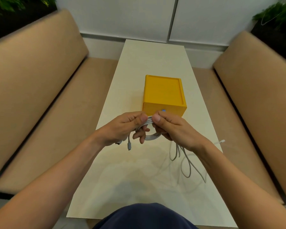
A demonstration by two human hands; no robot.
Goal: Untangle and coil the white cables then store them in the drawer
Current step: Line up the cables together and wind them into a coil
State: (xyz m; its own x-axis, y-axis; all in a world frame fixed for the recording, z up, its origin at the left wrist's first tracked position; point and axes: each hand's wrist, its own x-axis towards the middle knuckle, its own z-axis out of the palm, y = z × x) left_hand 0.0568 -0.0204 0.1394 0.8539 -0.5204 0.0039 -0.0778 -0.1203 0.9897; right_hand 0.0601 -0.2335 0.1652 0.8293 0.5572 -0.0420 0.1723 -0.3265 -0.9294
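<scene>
white cables (151,137) form a neat coil, loose ends dangling.

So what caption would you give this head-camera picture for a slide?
Left hand and right hand pinch a white cable coil over the table, closed yellow drawer box behind.

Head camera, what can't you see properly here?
Head view:
- Coiled white cable: its loops are partly covered by the left hand and right hand.
- Yellow drawer box: the front is largely behind the hands; the inside is hidden.
- Plug at the table edge: too small to identify.
- Plants: blurred, cut off by corners.
</scene>
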